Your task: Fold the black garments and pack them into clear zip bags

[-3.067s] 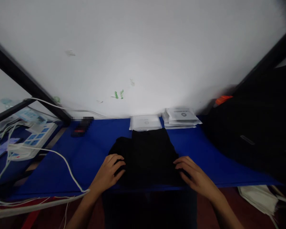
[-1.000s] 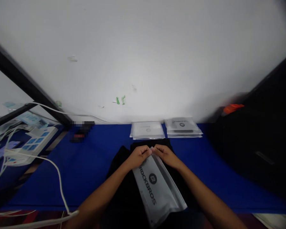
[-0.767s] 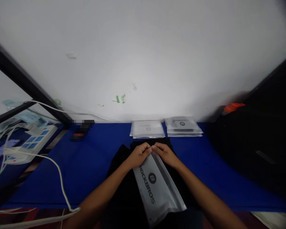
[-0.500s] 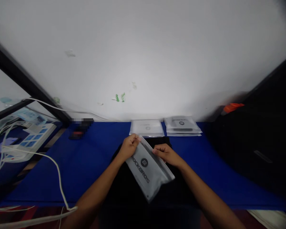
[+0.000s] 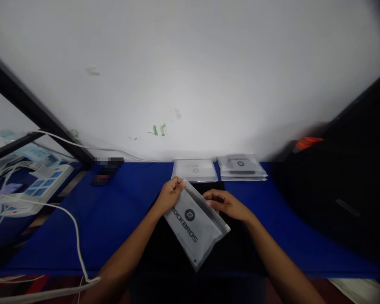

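A frosted plastic zip bag printed with ROCKBROS hangs tilted in front of me over dark cloth. My left hand pinches its upper left corner. At the long zip edge on the upper right is my right hand, fingers curled against the edge and thumb close by; part of its grip is hidden. The bag's white slider shows near the lower right end of that edge. What is inside the bag, if anything, cannot be made out.
Against the wall lie a pale flat pack and a stack of similar bags. At left are a white power strip, loose cables and a blurred dark item. A large black bag fills the right side.
The zip bag has shifted slightly left and turned its printed face more toward me. My right hand's fingers have loosened and moved along the zip edge. My left hand keeps its pinch.
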A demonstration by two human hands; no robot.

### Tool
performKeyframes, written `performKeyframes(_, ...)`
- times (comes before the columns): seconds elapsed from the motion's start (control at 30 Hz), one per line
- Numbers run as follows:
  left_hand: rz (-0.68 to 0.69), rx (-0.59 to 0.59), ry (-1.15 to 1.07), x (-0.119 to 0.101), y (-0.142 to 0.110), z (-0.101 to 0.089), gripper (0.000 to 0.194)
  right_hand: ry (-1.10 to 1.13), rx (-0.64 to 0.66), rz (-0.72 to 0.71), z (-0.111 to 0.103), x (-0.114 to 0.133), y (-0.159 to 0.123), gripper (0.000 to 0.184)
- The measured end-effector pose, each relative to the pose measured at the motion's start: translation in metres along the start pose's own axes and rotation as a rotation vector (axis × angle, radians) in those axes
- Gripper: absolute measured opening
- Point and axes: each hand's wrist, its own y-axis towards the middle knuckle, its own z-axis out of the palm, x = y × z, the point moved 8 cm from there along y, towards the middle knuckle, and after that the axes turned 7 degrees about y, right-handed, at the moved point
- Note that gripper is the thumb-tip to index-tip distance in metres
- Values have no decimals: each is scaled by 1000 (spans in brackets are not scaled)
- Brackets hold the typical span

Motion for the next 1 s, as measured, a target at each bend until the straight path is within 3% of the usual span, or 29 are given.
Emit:
performKeyframes(0.2,36,32,-23,-11,-11,21,33,-67,121,18,21,-5,3,37)
performKeyframes(0.33,38,37,-26,-8,-10,20,31,-49,231,-16,33,4,1,32)
performKeyframes(0.4,61,-73,-16,-6,-6,6,26,6,169,-20,26,5,1,32)
performKeyframes(0.47,94,-280,-29,-6,-3,-15,26,95,15,8,10,0,2,34)
performKeyframes(0.53,99,-429,-86,-4,-4,-28,44,212,-206,38,-10,-10,2,37)
performKeyframes(0.57,83,-418,-130,-3,-4,-27,52,268,-320,43,-20,-15,1,39)
performKeyframes(0.63,20,-176,-217,-2,-1,-7,56,357,-505,29,-34,-23,-1,42)
performKeyframes(0.73,-109,385,-246,-1,-12,39,39,404,-616,-10,-43,-25,-3,43)
performKeyframes(0.77,-146,472,-249,1,-16,44,34,410,-627,-30,-45,-23,-3,43)
performKeyframes(0.8,-178,480,-266,4,-16,44,32,418,-633,-47,-47,-22,-3,44)
performKeyframes(0.83,-207,421,-304,8,-13,38,31,432,-637,-57,-48,-20,-4,43)
performKeyframes(1.0,-263,-168,-647,31,10,-11,32,509,-560,40,-39,-22,-3,41)
